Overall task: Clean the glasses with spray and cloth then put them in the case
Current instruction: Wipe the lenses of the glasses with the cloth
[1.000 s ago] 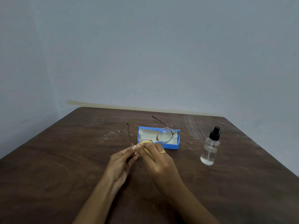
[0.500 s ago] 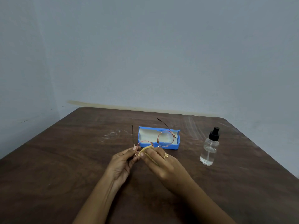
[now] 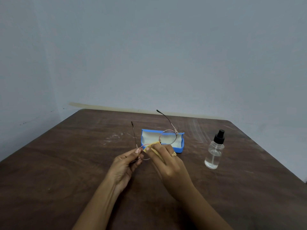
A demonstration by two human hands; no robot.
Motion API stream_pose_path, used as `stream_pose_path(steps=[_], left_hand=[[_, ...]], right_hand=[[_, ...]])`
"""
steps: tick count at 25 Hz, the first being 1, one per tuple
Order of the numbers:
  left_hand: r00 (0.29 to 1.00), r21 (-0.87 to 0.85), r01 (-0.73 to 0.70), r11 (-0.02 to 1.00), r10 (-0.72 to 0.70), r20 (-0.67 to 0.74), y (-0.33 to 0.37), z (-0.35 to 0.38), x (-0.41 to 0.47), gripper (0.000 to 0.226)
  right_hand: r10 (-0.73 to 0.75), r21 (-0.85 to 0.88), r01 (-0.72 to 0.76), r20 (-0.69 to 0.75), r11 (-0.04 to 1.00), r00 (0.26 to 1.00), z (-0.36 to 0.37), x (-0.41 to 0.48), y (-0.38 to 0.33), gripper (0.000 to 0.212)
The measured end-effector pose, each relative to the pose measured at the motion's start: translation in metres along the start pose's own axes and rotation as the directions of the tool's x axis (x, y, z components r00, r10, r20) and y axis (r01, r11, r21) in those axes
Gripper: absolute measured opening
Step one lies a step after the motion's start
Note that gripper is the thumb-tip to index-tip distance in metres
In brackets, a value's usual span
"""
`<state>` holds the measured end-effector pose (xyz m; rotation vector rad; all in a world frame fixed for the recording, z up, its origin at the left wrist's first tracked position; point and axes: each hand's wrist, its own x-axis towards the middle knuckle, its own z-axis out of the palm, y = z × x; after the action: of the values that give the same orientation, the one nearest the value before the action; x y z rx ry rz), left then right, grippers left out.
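Thin-rimmed round glasses (image 3: 168, 136) with both temples unfolded are held above the table. My left hand (image 3: 123, 165) pinches the frame at the left lens hinge. My right hand (image 3: 167, 165), with a gold ring, presses a small yellow cloth (image 3: 152, 146) against the left lens. The right lens hangs free in front of the open blue case (image 3: 180, 147), which lies on the table just behind my hands. A clear spray bottle (image 3: 214, 151) with a black pump top stands upright to the right, apart from both hands.
The dark brown wooden table (image 3: 66, 163) has pale smears near its back. A grey-blue wall stands close behind it. The table's right edge runs diagonally just past the bottle.
The glasses have tilted slightly, the temples pointing higher. My right hand's fingers and the cloth have shifted a little over the left lens. Case and bottle have not moved.
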<state>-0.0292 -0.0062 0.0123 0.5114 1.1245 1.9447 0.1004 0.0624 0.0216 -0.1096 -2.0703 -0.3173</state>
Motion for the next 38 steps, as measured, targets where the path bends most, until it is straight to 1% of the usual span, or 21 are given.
stream_pose_path(steps=[2, 4, 6, 9, 13, 15, 18, 20, 22, 24, 28, 31, 34, 36, 38], left_hand=[[1.0, 0.015, -0.003, 1.0, 0.003, 0.002, 0.0, 0.0, 0.0, 0.028], [1.0, 0.017, -0.002, 1.0, 0.002, 0.009, -0.001, -0.002, 0.001, 0.023], [1.0, 0.006, 0.006, 1.0, -0.006, 0.016, -0.002, -0.002, 0.002, 0.024], [1.0, -0.017, 0.018, 1.0, -0.018, -0.013, -0.002, -0.003, 0.003, 0.028], [0.999, -0.013, 0.025, 1.0, -0.025, -0.034, -0.002, -0.002, 0.003, 0.017], [0.999, -0.004, 0.015, 1.0, -0.016, -0.039, -0.002, -0.002, 0.003, 0.016], [0.998, 0.023, -0.023, 0.999, 0.024, -0.055, -0.003, -0.002, 0.004, 0.014], [0.997, 0.042, -0.051, 0.998, 0.053, -0.054, -0.004, -0.002, 0.005, 0.013], [0.996, 0.054, -0.067, 0.996, 0.069, -0.047, -0.005, -0.002, 0.005, 0.013], [0.997, 0.051, -0.066, 0.997, 0.068, -0.044, -0.004, -0.002, 0.004, 0.016], [0.999, -0.004, -0.034, 0.999, 0.034, -0.034, -0.002, -0.002, 0.004, 0.036], [1.0, -0.045, -0.013, 0.999, 0.012, -0.025, -0.001, -0.003, 0.005, 0.039], [0.999, -0.072, -0.006, 0.997, 0.004, -0.032, -0.002, -0.004, 0.006, 0.041], [0.999, -0.08, -0.014, 0.997, 0.01, -0.039, -0.002, -0.004, 0.007, 0.04], [0.999, -0.099, -0.021, 0.995, 0.016, -0.048, -0.001, -0.005, 0.007, 0.04]], right_hand=[[-0.014, 0.004, 0.014, -0.011, 1.0, 1.0, 0.002, 0.003, -0.004, 0.017], [-0.063, -0.008, 0.063, 0.022, 0.998, 0.998, 0.004, 0.0, -0.007, 0.019], [-0.118, -0.033, 0.12, 0.064, 0.992, 0.991, 0.004, -0.004, -0.005, 0.021], [-0.157, -0.031, 0.161, 0.108, 0.986, 0.982, 0.0, -0.009, 0.0, 0.022], [-0.198, -0.05, 0.209, 0.172, 0.977, 0.965, -0.007, -0.013, 0.007, 0.021], [-0.171, -0.067, 0.184, 0.168, 0.981, 0.971, -0.008, -0.015, 0.01, 0.02], [-0.048, -0.082, 0.058, 0.118, 0.995, 0.992, -0.006, -0.015, 0.01, 0.018], [0.037, -0.038, -0.035, 0.062, 0.999, 0.997, -0.003, -0.012, 0.008, 0.017], [0.085, 0.007, -0.085, 0.018, 0.996, 0.996, 0.001, -0.006, 0.003, 0.017], [0.089, 0.038, -0.089, 0.001, 0.995, 0.996, 0.004, -0.001, -0.003, 0.017], [0.034, 0.032, -0.035, 0.025, 0.999, 0.999, 0.009, -0.001, -0.012, 0.017], [-0.015, -0.01, 0.016, 0.08, 1.0, 0.997, 0.007, -0.007, -0.012, 0.018], [-0.02, -0.037, 0.024, 0.123, 0.999, 0.992, -0.001, -0.012, -0.004, 0.018], [0.016, -0.019, -0.015, 0.083, 1.0, 0.996, -0.006, -0.015, 0.003, 0.018], [0.119, 0.029, -0.118, -0.023, 0.993, 0.993, -0.008, -0.017, 0.01, 0.02]])
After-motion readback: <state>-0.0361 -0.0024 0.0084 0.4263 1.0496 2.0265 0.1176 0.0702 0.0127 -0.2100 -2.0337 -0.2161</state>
